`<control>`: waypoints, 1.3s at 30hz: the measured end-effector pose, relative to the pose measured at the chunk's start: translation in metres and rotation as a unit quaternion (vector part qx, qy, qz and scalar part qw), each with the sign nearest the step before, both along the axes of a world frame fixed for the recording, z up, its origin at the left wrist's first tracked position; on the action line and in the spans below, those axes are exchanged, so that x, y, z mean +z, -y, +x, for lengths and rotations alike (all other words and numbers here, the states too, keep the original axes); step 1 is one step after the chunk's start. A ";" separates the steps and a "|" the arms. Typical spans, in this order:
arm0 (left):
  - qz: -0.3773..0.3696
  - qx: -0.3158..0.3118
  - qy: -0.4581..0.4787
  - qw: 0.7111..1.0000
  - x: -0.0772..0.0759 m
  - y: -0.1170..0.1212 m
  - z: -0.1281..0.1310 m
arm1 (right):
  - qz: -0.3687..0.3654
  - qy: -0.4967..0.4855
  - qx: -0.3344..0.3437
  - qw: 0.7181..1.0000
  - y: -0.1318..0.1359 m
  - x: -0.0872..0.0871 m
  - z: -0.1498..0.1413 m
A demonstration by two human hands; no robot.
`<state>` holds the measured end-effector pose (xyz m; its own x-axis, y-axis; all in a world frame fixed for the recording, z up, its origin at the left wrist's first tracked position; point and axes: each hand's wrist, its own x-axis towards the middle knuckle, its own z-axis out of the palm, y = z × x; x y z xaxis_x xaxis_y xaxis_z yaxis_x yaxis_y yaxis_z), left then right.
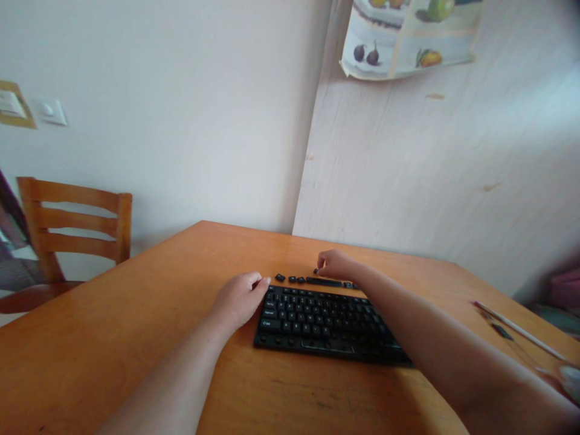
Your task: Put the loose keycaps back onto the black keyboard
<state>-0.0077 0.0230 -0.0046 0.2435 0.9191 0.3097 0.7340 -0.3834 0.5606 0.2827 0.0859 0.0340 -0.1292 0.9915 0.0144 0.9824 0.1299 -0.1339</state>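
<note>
Keyboard (312, 314) lies flat on the table (181, 356), in front of us, its far left corner by our left hand (240, 297). Its near row shows no caps at the left, and a long slot (328, 347) stands bare there. Behind the board we note a line of loose keys (292, 279), with the long key (324, 281) among them.

Right hand (336, 263): reaches across the board to just beyond that line; fingers drawn together at a small key (316, 271). We cannot tell whether they pinch it or only touch it. Left hand: fingers curled, thumb at the corner; whether it grips the board we cannot tell.

Step in hand, we judge: handling the near row's keys singly, the left hand steadying. Direction, off or back on, is unclear. Next move, in our judgement, calls for a light fingertip hold on the small key, clear of its neighbours, with the board kept still.
</note>
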 end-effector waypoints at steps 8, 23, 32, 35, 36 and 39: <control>0.002 -0.001 0.007 1.000 -0.001 0.000 -0.001 | 0.006 -0.019 -0.012 1.000 -0.002 0.000 0.004; 0.002 0.000 0.005 1.000 0.000 0.000 0.001 | 0.034 0.025 0.006 0.999 0.002 -0.004 -0.006; 0.012 -0.004 0.009 1.000 -0.005 -0.003 0.000 | 0.123 0.057 0.054 0.989 0.041 0.021 -0.013; 0.008 -0.004 0.007 1.000 -0.004 -0.002 0.000 | 0.157 0.065 0.093 0.981 0.055 0.026 -0.014; 0.007 -0.004 0.007 1.000 -0.003 -0.002 0.000 | 0.165 0.064 0.102 0.979 0.060 0.028 -0.014; 0.008 -0.002 0.012 1.000 0.002 0.000 0.000 | 0.177 0.045 0.121 0.976 0.075 0.032 -0.017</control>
